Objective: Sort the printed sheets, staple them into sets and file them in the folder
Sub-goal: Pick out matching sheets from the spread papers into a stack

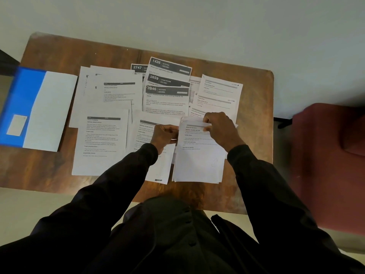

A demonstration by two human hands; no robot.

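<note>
Table (59, 54): brown wood, set against a pale wall, with paper spread over most of its top.
Folder (25, 91): blue, lying open at the table's left end, showing a pale inner leaf and a small white label on the blue side.
Left sheets (102, 143): printed pages overlapping just right of the folder, text facing up.
Middle sheets (169, 66): pages with dark header bands numbered 1426, 2659 and 2747, fanned over one another at the far middle.
Left hand (165, 135): fingers curled tight against the stack's upper left edge; what it grips I cannot tell.
Stack (199, 161): several sheets squared together at the near edge, between both hands.
Right hand (221, 129): pinching the stack's top edge.
Right sheets (219, 91): loose pages beyond the right hand.
Chair (325, 155): dark red, beside the table's right end.
</note>
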